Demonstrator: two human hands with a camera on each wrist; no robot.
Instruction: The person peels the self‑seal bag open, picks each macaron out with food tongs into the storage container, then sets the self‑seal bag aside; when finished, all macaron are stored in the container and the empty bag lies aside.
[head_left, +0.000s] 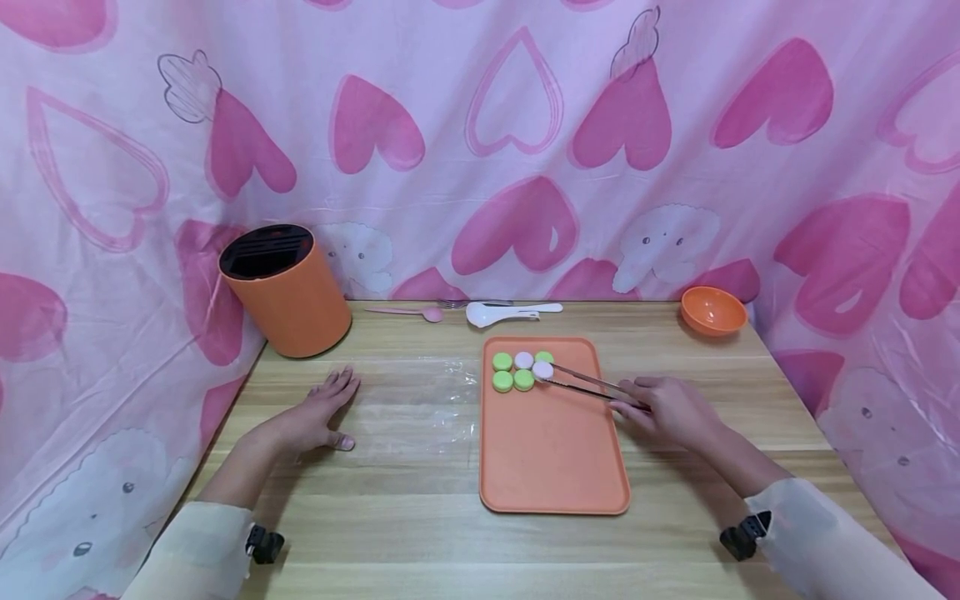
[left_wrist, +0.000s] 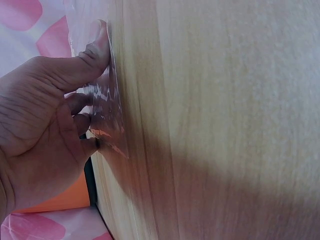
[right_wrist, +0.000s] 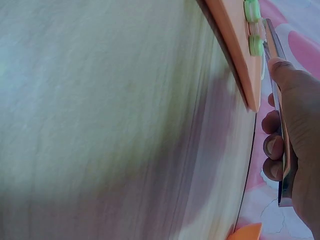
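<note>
My right hand grips a pair of metal tongs at the right side of an orange tray. Between the tong tips is a pale lilac macaron. Close by, several green macarons and another lilac macaron sit in two short rows at the tray's far left. In the right wrist view the tongs lie along the fingers and thumb. My left hand, fingers spread, rests on the left end of a clear plastic sheet, which also shows under the thumb in the left wrist view.
An orange knife block stands at the back left, and an orange bowl at the back right. Along the back edge lie a pink spoon, a white spoon and metal cutlery. A heart-patterned curtain encloses the table.
</note>
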